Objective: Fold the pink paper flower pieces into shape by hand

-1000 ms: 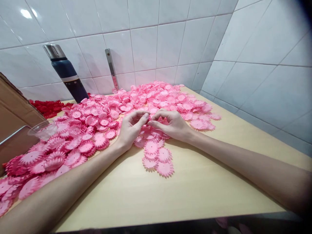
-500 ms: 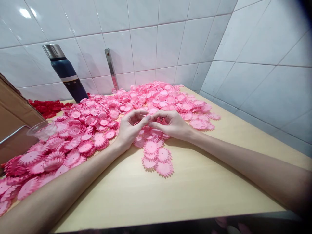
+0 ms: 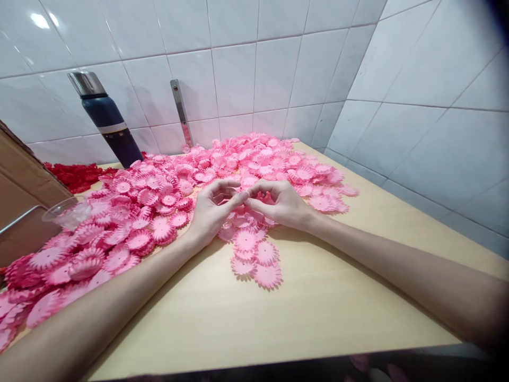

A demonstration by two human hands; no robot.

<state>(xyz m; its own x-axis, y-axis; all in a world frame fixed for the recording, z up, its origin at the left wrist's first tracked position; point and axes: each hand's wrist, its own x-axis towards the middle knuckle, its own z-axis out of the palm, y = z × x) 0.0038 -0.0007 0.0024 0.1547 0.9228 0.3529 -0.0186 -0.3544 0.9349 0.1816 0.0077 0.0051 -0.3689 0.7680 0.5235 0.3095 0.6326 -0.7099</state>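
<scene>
My left hand (image 3: 217, 208) and my right hand (image 3: 279, 202) meet fingertip to fingertip above the table's middle. Both are closed in a pinch, thumbs against fingers. Whatever sits between the fingertips is hidden or too small to make out. Right below and behind them spreads a heap of pink flower-shaped discs (image 3: 161, 228) with notched edges and a tiny centre hole. Several loose pink discs (image 3: 267, 276) lie flat on the wood just in front of my hands.
A dark blue bottle (image 3: 109, 124) with a steel cap stands at the back left, near red pieces (image 3: 77, 178). Beside a cardboard box (image 3: 26, 185) is a clear plastic cup (image 3: 66, 212). White tiled walls (image 3: 234, 69) border the wooden table (image 3: 318, 313); a metal strip (image 3: 181, 111) is fixed there.
My hands stay together in nearly the same place, with only a slight shift of the thumbs and fingertips. The discs lie as before.
</scene>
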